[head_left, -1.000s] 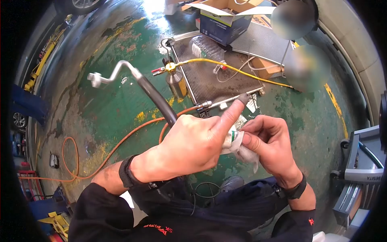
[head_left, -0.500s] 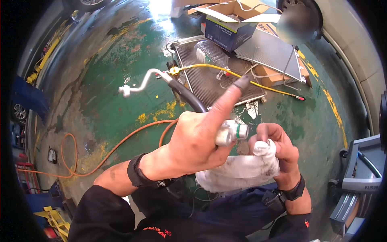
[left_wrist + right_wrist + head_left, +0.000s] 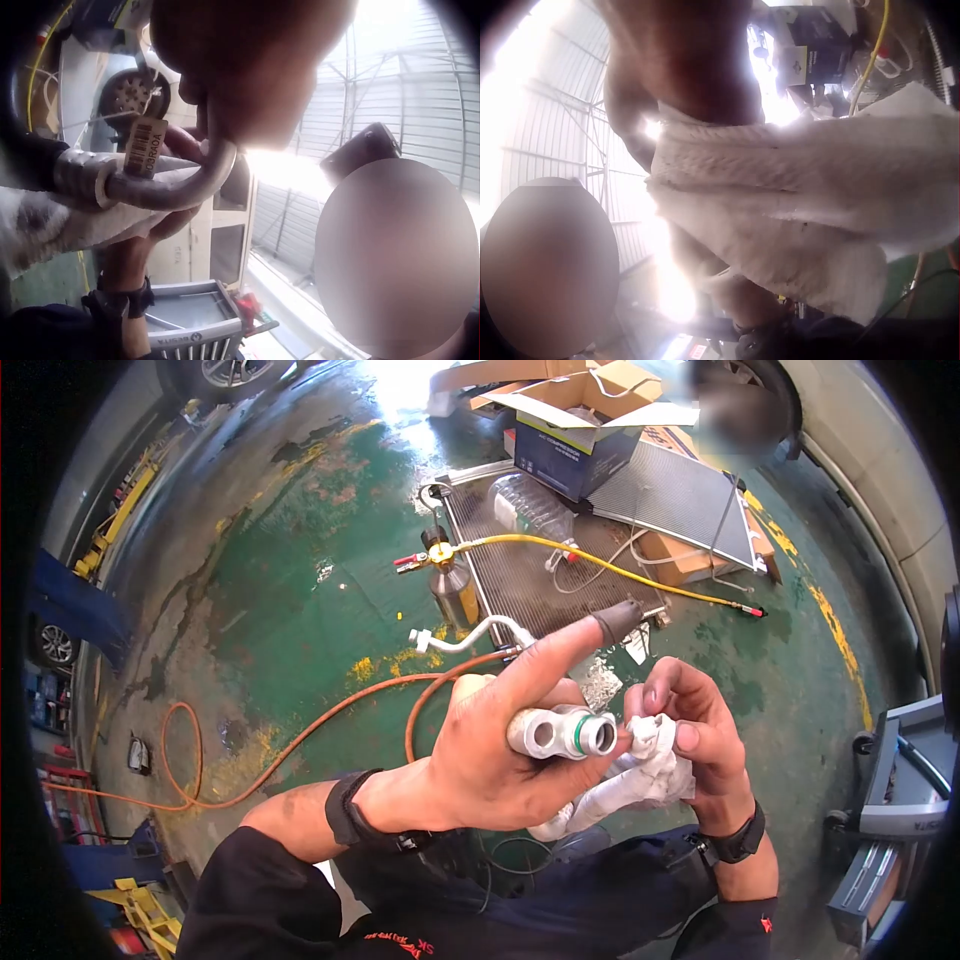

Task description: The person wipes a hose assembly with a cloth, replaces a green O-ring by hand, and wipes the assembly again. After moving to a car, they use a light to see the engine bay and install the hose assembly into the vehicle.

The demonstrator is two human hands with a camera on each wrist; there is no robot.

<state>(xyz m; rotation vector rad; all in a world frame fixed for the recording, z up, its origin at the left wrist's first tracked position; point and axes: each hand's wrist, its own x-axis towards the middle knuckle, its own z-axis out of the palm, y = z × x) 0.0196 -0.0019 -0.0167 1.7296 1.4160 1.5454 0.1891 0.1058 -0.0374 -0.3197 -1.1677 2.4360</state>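
Note:
My left hand (image 3: 490,750) grips an air-conditioning hose near its silvery end fitting (image 3: 565,733), which has a green O-ring and an open bore turned up towards the head camera. The left thumb points away, its tip darkened. In the left wrist view the bent metal pipe (image 3: 176,191) bears a barcode tag (image 3: 145,148). The hose's far metal end (image 3: 470,638) sticks out beyond the hand. My right hand (image 3: 708,735) pinches a bunched, stained white cloth (image 3: 655,745) just right of the fitting; the cloth hangs wide in the right wrist view (image 3: 780,187).
On the green floor ahead lies a radiator-like finned panel (image 3: 520,585) with a plastic bottle (image 3: 530,505). A metal canister (image 3: 455,590) with a yellow hose (image 3: 600,555) stands beside it. An orange hose (image 3: 300,720) curls left; an open blue box (image 3: 575,455) stands behind, a grey tool cart (image 3: 905,770) right.
The cloth, earlier wrapped about the fitting's end, came away to the right. My left hand has turned the fitting's opening upwards, and the hose's far end has swung right and nearer.

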